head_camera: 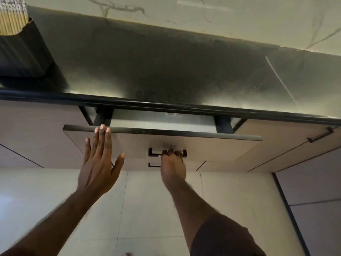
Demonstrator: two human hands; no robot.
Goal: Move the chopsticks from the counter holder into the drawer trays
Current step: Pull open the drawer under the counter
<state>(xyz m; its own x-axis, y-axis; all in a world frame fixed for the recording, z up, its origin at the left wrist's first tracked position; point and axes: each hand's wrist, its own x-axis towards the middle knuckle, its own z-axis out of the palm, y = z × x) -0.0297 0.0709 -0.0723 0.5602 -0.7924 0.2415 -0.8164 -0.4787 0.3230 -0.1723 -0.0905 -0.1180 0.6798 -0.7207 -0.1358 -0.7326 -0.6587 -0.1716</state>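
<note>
Right hand (172, 164) at 6 o'clock, fingers curled round drawer handle (167, 152). Left hand (99, 159) flat, fingers spread, fingertips touching drawer front (203, 145). Drawer partly open. Chopsticks (11, 17) in holder (22, 52), 10 o'clock on counter (166, 71).

Dark counter (184, 71) bearing chopstick holder (20, 48)

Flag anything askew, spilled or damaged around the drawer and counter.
Nothing stands out. The drawer is only partly open, right hand on its handle, left hand flat on its front. The counter shows no spill.
</note>
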